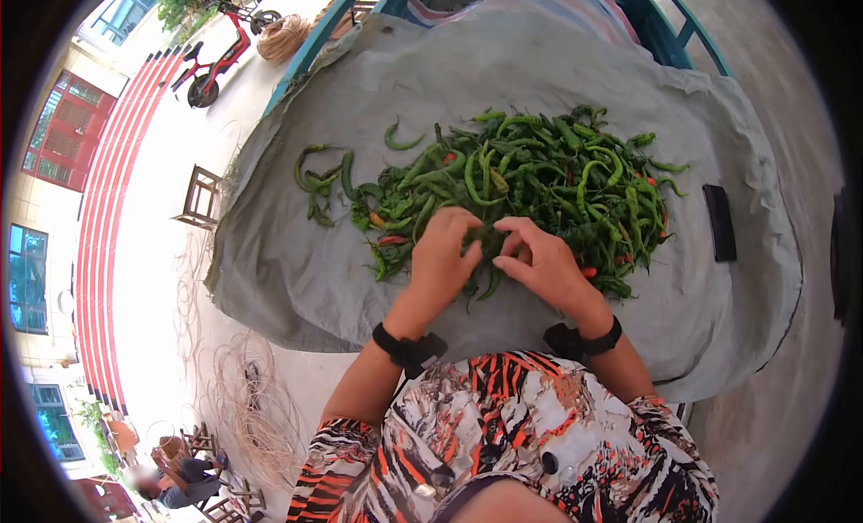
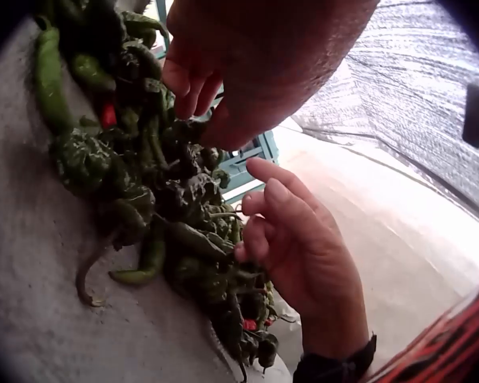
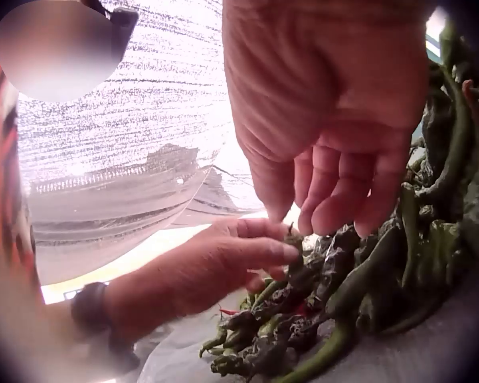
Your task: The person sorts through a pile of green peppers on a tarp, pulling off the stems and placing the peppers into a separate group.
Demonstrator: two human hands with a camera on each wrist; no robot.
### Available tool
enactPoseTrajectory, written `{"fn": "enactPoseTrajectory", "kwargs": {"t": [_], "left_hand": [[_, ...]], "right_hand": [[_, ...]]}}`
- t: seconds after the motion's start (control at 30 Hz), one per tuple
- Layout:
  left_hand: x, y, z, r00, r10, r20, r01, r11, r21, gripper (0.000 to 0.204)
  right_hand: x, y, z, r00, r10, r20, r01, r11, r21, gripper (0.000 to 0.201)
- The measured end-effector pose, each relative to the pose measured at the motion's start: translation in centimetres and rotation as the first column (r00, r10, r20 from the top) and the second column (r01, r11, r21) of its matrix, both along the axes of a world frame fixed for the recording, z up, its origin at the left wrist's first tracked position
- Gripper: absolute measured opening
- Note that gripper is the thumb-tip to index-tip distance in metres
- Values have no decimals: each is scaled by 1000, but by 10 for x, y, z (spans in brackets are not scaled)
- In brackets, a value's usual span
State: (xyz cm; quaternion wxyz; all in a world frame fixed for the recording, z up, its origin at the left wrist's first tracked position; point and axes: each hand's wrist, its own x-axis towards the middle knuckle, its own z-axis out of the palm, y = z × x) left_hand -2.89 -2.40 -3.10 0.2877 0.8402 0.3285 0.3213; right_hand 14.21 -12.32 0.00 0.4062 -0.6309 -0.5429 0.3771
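Green peppers (image 1: 539, 163) heaped on grey cloth (image 1: 306, 280), right hand (image 1: 552, 267) loosely curled and seemingly empty, left hand (image 1: 440, 258) bent beside it, its pinch impossible to tell, and plucking lightly, one at a time, likely spares the skins!

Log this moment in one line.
left hand: at peppers, grip unclear | right hand: at peppers | peppers: heaped on grey cloth, mostly green

Pepper heap (image 1: 539, 168) on the cloth (image 1: 301, 262)
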Motion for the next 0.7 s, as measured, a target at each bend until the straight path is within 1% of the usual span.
{"fn": "enactPoseTrajectory", "kwargs": {"t": [0.03, 0.13, 0.17, 0.23, 0.27, 0.37, 0.43, 0.47, 0.5, 0.53, 0.57, 0.6, 0.63, 0.7], "left_hand": [[0, -6, 10, 995, -39, -91, 40, 999, 2, 26], [0, -12, 16, 985, -125, -122, 123, 992, -26, 27], [-2, -10, 16, 980, -162, -112, 158, 986, -45, 27], [-7, -9, 22, 969, -200, -144, 182, 975, -131, 26], [-9, -8, 27, 962, -223, -159, 195, 965, -175, 26], [-12, 6, 33, 983, -167, -73, 128, 916, -379, 28], [-4, 17, 23, 997, -62, -50, 48, 969, -243, 31], [0, 21, 19, 999, -9, -32, 3, 985, -175, 33], [3, 23, 21, 998, 9, -56, -21, 975, -221, 41], [8, 27, 15, 998, 27, -63, -37, 986, -166, 43], [12, 32, 2, 997, 44, -69, -52, 992, -111, 45], [17, 34, -1, 995, 63, -73, -67, 996, -56, 47], [19, 35, -4, 992, 52, -118, -58, 997, -50, 48], [23, 36, -7, 978, 30, -208, -39, 998, -41, 49]], "right_hand": [[-3, 1, 6, 1000, -16, -20, 16, 1000, -26, 19], [-9, 5, -13, 993, -82, -85, 98, 973, 207, 16], [-7, 5, -16, 994, -70, -87, 84, 982, 167, 15], [-3, 4, -11, 994, -51, -94, 59, 995, 84, 13], [-4, 4, -10, 994, -46, -102, 54, 995, 80, 13], [-5, 0, -10, 992, -21, -125, 29, 998, 60, 15], [-5, -1, -5, 989, 14, -144, -9, 999, 33, 18], [-5, -2, -6, 999, 33, -18, -31, 996, 85, 20], [-4, -3, -7, 993, 45, 108, -59, 989, 133, 21], [-3, -3, -7, 971, 49, 236, -93, 979, 180, 23], [-4, -3, -6, 970, 21, 243, -74, 975, 207, 23], [-5, -3, -5, 968, -5, 251, -56, 970, 235, 23], [-5, -3, -4, 966, -32, 257, -38, 964, 262, 23], [-2, -7, -3, 975, -22, 223, -18, 984, 178, 21]]}}
